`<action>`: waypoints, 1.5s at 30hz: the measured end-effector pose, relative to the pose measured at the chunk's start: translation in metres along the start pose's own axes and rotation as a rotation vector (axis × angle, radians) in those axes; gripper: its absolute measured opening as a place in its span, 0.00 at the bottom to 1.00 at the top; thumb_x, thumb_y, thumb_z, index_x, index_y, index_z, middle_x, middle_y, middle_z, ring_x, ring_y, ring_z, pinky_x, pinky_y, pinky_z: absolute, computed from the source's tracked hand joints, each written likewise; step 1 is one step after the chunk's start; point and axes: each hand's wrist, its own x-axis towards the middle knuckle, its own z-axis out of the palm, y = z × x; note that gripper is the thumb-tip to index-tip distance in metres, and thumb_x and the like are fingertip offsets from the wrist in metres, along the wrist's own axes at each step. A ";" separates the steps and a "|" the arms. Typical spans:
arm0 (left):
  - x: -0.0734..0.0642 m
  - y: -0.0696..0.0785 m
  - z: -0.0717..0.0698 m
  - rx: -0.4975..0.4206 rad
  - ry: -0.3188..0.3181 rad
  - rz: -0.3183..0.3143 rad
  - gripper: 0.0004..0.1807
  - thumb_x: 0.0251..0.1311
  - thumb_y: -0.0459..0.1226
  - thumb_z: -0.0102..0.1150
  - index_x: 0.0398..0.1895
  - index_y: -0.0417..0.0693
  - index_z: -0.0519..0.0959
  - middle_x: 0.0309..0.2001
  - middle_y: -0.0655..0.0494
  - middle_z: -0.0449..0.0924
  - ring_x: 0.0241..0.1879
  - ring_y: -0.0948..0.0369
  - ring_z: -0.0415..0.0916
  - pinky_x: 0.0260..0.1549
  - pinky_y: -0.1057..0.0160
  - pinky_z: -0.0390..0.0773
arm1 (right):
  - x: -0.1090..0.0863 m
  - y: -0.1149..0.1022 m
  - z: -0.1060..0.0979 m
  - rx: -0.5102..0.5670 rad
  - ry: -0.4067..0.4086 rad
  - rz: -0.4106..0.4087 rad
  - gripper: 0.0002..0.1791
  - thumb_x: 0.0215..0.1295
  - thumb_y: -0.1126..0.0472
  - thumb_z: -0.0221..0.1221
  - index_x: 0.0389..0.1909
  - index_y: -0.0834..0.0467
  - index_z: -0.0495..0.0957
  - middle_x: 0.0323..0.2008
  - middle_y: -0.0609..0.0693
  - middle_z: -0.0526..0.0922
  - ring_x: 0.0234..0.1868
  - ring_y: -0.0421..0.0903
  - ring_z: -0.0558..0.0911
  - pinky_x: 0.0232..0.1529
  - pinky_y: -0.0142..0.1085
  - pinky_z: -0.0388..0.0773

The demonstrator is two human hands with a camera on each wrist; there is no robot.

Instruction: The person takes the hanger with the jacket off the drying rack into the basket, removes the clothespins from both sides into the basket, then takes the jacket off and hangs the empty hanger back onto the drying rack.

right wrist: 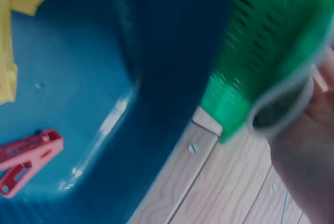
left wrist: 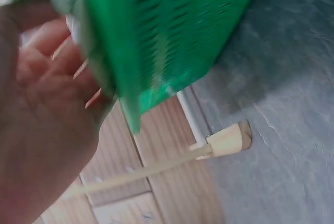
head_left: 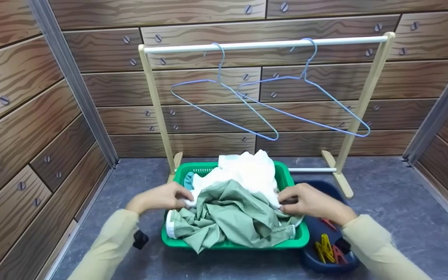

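A green basket (head_left: 169,242) holds a crumpled white cloth garment (head_left: 249,171) at the back and a sage-green garment (head_left: 233,214) with white-edged openings in front. My left hand (head_left: 164,197) pinches the white garment at its left side, over the basket's rim. On the opposite side my right hand (head_left: 308,200) pinches the white garment's right edge. Curled fingers (left wrist: 62,57) show beside the basket wall in the left wrist view. A white-edged opening of cloth (right wrist: 282,104) hangs by my right hand in the right wrist view.
Behind the basket stands a rack with a white rail (head_left: 263,45) and wooden legs. Two blue hangers, one left (head_left: 224,107) and one right (head_left: 305,101), hang from it. A dark blue tub (head_left: 331,267) at the right holds yellow clothespins (head_left: 325,249) and red clothespins (head_left: 338,254).
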 end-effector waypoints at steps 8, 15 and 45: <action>0.026 0.010 -0.044 -0.039 0.242 0.013 0.15 0.67 0.46 0.49 0.39 0.49 0.82 0.35 0.50 0.81 0.36 0.51 0.77 0.38 0.53 0.75 | 0.014 0.008 -0.046 0.073 0.294 0.082 0.10 0.65 0.51 0.57 0.37 0.49 0.84 0.27 0.44 0.84 0.32 0.44 0.82 0.37 0.37 0.77; 0.097 0.041 -0.051 0.207 0.446 -0.034 0.12 0.62 0.46 0.56 0.32 0.49 0.82 0.29 0.60 0.80 0.28 0.62 0.74 0.32 0.61 0.73 | 0.072 0.023 -0.058 -0.005 0.274 0.197 0.20 0.63 0.50 0.59 0.52 0.56 0.77 0.48 0.53 0.80 0.47 0.49 0.78 0.46 0.45 0.74; 0.154 0.040 -0.010 0.308 0.474 0.093 0.13 0.50 0.25 0.53 0.22 0.49 0.84 0.23 0.61 0.78 0.21 0.64 0.64 0.25 0.68 0.66 | 0.095 0.012 -0.030 0.020 0.416 0.185 0.05 0.59 0.57 0.62 0.34 0.47 0.85 0.34 0.41 0.83 0.32 0.43 0.76 0.37 0.38 0.71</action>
